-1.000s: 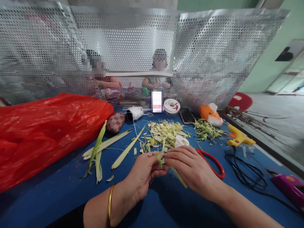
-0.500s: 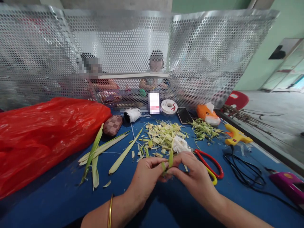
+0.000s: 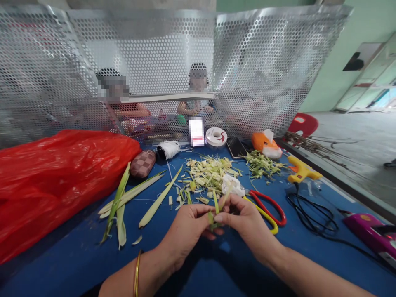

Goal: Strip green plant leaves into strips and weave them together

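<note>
Over the front of the blue table, both hands meet around a small green leaf piece (image 3: 211, 218). My left hand (image 3: 190, 225) pinches it between thumb and fingers. My right hand (image 3: 243, 216) is closed on a thin pale green strip (image 3: 225, 198) that rises beside the piece. Another narrow green strip stands up between the hands. Just beyond them lies a pile of chopped leaf bits (image 3: 210, 171) with a crumpled white tissue (image 3: 232, 185). Scissors with red and yellow handles (image 3: 272, 203) rest right of my right hand. Long leaves (image 3: 159, 204) lie to the left.
A red plastic bag (image 3: 62, 177) covers the left side. Behind are a checkered pouch (image 3: 142, 163), white string (image 3: 169, 149), a ribbon roll (image 3: 216, 137) and a phone (image 3: 236, 147). Rightward, a yellow glue gun (image 3: 303, 170) trails black cable. Two people sit behind the perforated screen (image 3: 167, 53).
The view has shifted slightly, moving the table items left in the picture. My right fingers have shifted, and a pale strip now slants up from them beside the upright green one.
</note>
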Available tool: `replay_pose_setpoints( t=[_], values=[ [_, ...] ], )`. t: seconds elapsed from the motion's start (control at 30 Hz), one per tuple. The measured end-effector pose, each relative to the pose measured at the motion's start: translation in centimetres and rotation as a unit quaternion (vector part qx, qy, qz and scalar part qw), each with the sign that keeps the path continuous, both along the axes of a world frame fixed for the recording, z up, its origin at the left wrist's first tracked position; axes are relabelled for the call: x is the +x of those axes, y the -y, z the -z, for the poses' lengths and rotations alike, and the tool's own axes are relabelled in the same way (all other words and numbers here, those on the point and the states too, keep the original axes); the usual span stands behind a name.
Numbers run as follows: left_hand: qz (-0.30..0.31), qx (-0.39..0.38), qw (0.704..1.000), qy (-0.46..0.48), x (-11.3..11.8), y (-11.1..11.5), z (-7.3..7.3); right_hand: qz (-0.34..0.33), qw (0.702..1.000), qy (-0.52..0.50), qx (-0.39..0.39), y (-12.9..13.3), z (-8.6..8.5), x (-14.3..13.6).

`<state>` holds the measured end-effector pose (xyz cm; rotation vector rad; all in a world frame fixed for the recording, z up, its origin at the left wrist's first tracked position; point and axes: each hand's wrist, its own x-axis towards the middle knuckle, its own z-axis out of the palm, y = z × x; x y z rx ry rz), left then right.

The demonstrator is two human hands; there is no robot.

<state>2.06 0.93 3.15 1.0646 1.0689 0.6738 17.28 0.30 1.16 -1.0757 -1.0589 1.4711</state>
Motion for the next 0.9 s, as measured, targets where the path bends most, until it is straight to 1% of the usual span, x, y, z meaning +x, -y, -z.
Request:
replay_pose_setpoints(
  t=[0.07, 0.23, 0.43, 0.6, 0.7, 0.8, 0.9],
  values=[
    [0.000, -0.011, 1.000, 0.001, 0.02, -0.05, -0.07, 0.008, 1.000, -0.001, -0.004, 0.03, -0.09, -0.06],
    [-0.041, -0.059, 0.997, 0.004, 0.13, -0.11, 0.09, -0.003, 1.000, 0.017, -0.017, -0.01, -0.17, -0.07],
    [-0.022, -0.087, 0.995, 0.037, -0.17, -0.19, 0.17, 0.005, 0.999, 0.043, 0.013, 0.08, -0.14, -0.05],
    [-0.032, -0.084, 0.995, 0.043, -0.19, -0.18, 0.11, 0.020, 0.994, 0.087, 0.060, 0.12, 0.13, 0.05],
    [-0.015, -0.083, 0.995, 0.054, -0.19, -0.12, 0.05, 0.035, 0.991, 0.103, 0.075, 0.18, 0.16, 0.17],
    [0.009, -0.089, 0.992, 0.085, -0.27, -0.21, 0.06, 0.047, 0.990, 0.107, 0.080, 0.17, 0.08, 0.25],
    [0.010, -0.106, 0.989, 0.106, -0.34, -0.44, 0.13, 0.063, 0.987, 0.119, 0.086, 0.06, 0.01, 0.25]
  ],
)
